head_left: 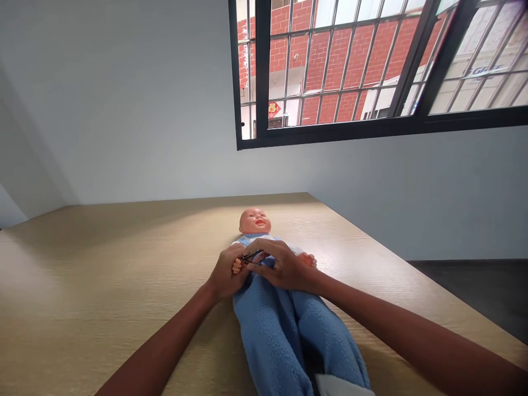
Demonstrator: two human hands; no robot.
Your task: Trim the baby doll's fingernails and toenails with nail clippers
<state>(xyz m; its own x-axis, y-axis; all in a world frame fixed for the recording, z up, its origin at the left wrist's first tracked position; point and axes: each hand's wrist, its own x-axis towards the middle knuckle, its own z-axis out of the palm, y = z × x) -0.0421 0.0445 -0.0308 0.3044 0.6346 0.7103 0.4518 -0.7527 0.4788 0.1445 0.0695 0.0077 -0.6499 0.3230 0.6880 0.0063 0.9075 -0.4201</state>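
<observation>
A baby doll (264,324) in blue trousers lies on its back on the table, its head away from me. My left hand (229,273) is closed around one of the doll's hands (236,266), whose small fingers stick out of my grip. Between the thumb and fingers of my right hand (284,265) is a dark nail clipper (252,256), its lever raised. The clipper's tip is at the doll's fingers; whether it touches them I cannot tell. The doll's other hand (307,259) shows beyond my right wrist.
The light wooden table (124,286) reaches to a pale wall (157,110), and its right edge slopes down beside a dark floor (466,286). A black-framed window (342,130) with metal bars is above. Something light grey (340,385) lies by the doll's legs.
</observation>
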